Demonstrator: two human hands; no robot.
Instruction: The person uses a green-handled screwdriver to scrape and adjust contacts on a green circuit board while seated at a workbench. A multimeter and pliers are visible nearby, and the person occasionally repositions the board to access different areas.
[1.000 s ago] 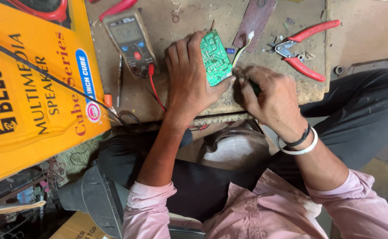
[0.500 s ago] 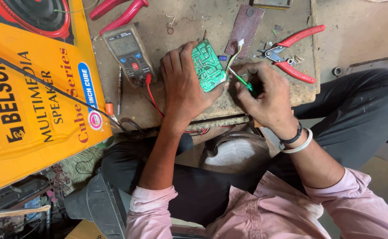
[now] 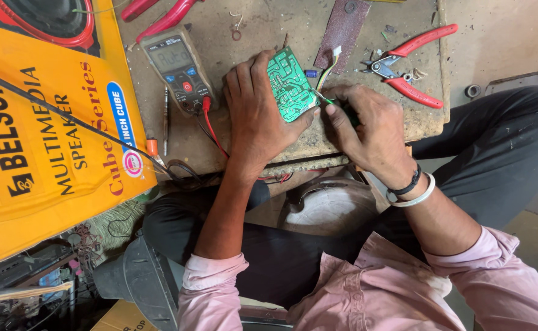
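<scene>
Green circuit board [image 3: 289,84] with pale thin lines all over, held in the left hand [image 3: 258,116]. Just right of the board: right hand [image 3: 367,125], with a black band and a white bangle [image 3: 417,195] at the wrist. Left of the board: grey-brown meter [image 3: 179,67], grey screen, red and blue buttons, red wire. Far left of the board: yellow box [image 3: 42,141] with black and red letters. Right of the board: red-handled pliers [image 3: 411,64]. Below the board: pink sleeves, black trousers.

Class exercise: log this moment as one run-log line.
left hand: steadies green circuit board | right hand: holds thin tool tip at board edge | multimeter left of board | red cutters to right
</scene>
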